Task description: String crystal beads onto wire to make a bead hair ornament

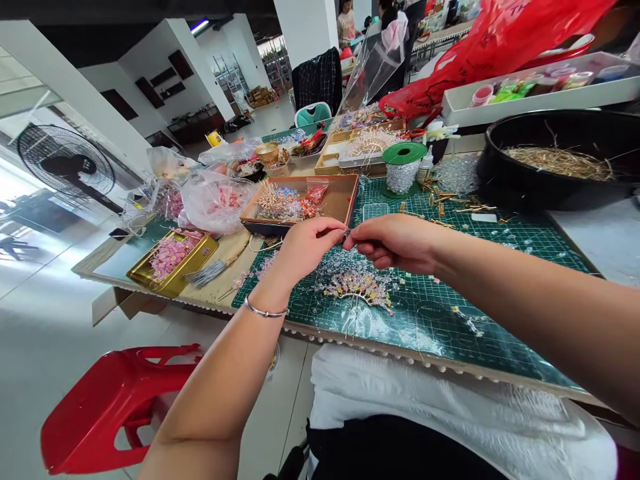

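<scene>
Over the green cutting mat (425, 313), my left hand (311, 245) and my right hand (393, 239) meet fingertip to fingertip. Both are closed in a pinch. Whatever sits between the fingers is small and dark, too tiny to make out. Just below them lies a beaded floral hair comb (357, 290) with pink and yellow flowers and metal prongs. Loose clear beads are scattered around it. Farther right on the mat rests a small beaded sprig (469, 321). Behind my hands stands an orange-brown box (345, 193) holding beaded pieces and a small red packet.
A gold tray (173, 283) of pink flowers and a wire bundle (206, 272) lie left. A spool of clear beads (401, 175) stands behind the mat. At right are a black basin (500, 173) and gold tubes (440, 200). A red stool (100, 400) is on the floor.
</scene>
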### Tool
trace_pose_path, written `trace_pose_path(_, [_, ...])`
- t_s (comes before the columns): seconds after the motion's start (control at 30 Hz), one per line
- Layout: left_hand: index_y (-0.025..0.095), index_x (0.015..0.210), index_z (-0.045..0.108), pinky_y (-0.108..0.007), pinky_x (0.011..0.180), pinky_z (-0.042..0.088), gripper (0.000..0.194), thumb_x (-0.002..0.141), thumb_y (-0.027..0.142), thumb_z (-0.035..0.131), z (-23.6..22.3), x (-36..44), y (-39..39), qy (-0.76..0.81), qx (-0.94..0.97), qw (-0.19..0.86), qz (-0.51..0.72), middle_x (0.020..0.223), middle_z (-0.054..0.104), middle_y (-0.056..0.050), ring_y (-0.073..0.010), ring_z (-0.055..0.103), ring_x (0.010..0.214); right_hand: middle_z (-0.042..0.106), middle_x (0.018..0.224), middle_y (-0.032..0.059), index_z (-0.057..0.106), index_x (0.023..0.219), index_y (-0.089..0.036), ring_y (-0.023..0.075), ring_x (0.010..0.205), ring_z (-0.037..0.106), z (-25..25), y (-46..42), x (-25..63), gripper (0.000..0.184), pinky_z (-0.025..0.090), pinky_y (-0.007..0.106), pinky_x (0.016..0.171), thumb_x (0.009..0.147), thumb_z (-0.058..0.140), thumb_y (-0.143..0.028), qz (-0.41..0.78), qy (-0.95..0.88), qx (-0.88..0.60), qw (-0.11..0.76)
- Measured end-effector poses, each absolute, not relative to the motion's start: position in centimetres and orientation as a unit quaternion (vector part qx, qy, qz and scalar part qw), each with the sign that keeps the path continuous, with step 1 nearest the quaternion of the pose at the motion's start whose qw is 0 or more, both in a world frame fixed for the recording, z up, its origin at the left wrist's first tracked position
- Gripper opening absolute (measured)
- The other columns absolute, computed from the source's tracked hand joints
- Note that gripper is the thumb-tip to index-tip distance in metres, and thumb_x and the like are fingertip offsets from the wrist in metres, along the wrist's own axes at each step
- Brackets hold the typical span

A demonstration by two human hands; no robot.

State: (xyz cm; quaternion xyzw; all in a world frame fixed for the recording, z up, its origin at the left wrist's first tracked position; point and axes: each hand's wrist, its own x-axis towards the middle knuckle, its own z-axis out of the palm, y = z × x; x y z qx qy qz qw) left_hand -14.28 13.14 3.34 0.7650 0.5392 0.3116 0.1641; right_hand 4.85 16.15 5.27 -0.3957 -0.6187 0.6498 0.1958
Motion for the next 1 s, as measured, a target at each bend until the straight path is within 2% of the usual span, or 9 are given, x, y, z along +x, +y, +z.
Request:
trace_pose_path(0.13, [0.022,0.102,0.074,-0.032,0.086,0.053,0.017,0.093,0.026,0.06,3.2,-14.2,13.1,0.546,0.771,0.144,0.296,0.101,0.077,-0.002,-0.0157,0.069,0.09,0.044,0.058,-0.0051,0.064,0.085,-0.011,0.0037,0.043,0.038,5.2,15.9,6.2,0.025,0.035,0.015,0.039,0.1,0.044,-0.014,0.742,-0.506,-0.41,0.156])
trace_pose_path(0.27, [0.024,0.099,0.076,-0.035,0.094,0.05,0.017,0.092,0.023,0.061,3.1,-14.6,12.6,0.551,0.779,0.118,0.276,0.106,0.076,-0.002,-0.0178,0.068,0.099,0.052,0.06,0.0013,0.068,0.084,-0.008,0.0083,0.049,0.05,4.7,14.9,8.3,0.028,0.049,0.02,0.046,0.096,0.043,-0.013,0.794,-0.428,-0.409,0.135])
trace_pose_path(0.33, [0.024,0.098,0.076,-0.035,0.093,0.05,0.018,0.093,0.024,0.06,3.3,-14.9,12.2,0.557,0.778,0.112,0.27,0.105,0.076,-0.002,-0.0181,0.068,0.099,0.051,0.06,0.0006,0.069,0.084,-0.008,0.0065,0.045,0.043,4.4,14.0,9.7,0.027,0.042,0.017,0.04,0.094,0.045,-0.014,0.814,-0.397,-0.4,0.142])
trace_pose_path(0.47, [0.023,0.102,0.075,-0.035,0.09,0.051,0.019,0.093,0.027,0.059,4.6,-13.9,10.1,0.58,0.761,0.098,0.275,0.105,0.076,-0.002,-0.0195,0.068,0.097,0.038,0.056,-0.0053,0.068,0.082,-0.01,0.0032,0.044,0.019,3.7,11.1,12.1,0.018,0.017,0.014,0.035,0.088,0.054,-0.019,0.846,-0.341,-0.372,0.17])
trace_pose_path(0.53, [0.024,0.105,0.074,-0.033,0.09,0.05,0.021,0.095,0.031,0.057,5.8,-12.2,8.2,0.587,0.749,0.096,0.292,0.106,0.076,-0.002,-0.0186,0.068,0.098,0.036,0.056,-0.0061,0.069,0.083,-0.011,0.0036,0.046,0.016,3.5,9.2,13.0,0.017,0.014,0.015,0.037,0.086,0.057,-0.022,0.858,-0.32,-0.362,0.176])
trace_pose_path(0.67, [0.029,0.111,0.071,-0.026,0.086,0.048,0.023,0.094,0.039,0.06,7.8,-7.4,4.2,0.527,0.789,0.24,0.208,0.113,0.074,0.004,-0.0151,0.066,0.102,0.038,0.058,-0.0056,0.067,0.078,-0.012,0.0039,0.047,0.017,3.1,5.4,14.3,0.017,0.012,0.016,0.04,0.083,0.061,-0.026,0.872,-0.291,-0.353,0.174])
trace_pose_path(0.77, [0.03,0.1,0.071,-0.023,0.07,0.044,0.013,0.093,0.03,0.06,7.9,-4.4,2.5,0.49,0.787,0.362,0.097,0.091,0.074,0.01,-0.0107,0.065,0.083,0.04,0.058,-0.0048,0.059,0.066,-0.014,0.0035,0.047,0.021,2.7,3.1,15.3,0.024,0.014,0.016,0.04,0.083,0.063,-0.03,0.873,-0.275,-0.361,0.179])
trace_pose_path(0.87, [0.026,0.082,0.069,-0.024,0.063,0.038,0.017,0.09,0.019,0.055,7.1,-2.5,2.0,0.487,0.79,0.371,0.041,0.075,0.067,0.009,-0.0088,0.058,0.069,0.043,0.058,-0.0045,0.064,0.07,-0.013,0.0024,0.045,0.026,2.2,1.5,16.8,0.022,0.017,0.014,0.039,0.084,0.064,-0.03,0.866,-0.269,-0.381,0.182])
trace_pose_path(1.0, [0.022,0.076,0.065,-0.026,0.066,0.037,0.015,0.087,0.017,0.055,6.2,-1.3,1.9,0.468,0.815,0.341,0.018,0.074,0.061,0.006,-0.0098,0.054,0.072,0.053,0.059,-0.0019,0.071,0.079,-0.012,0.0028,0.04,0.036,1.1,0.0,19.1,0.023,0.031,0.013,0.035,0.086,0.063,-0.032,0.86,-0.273,-0.397,0.17])
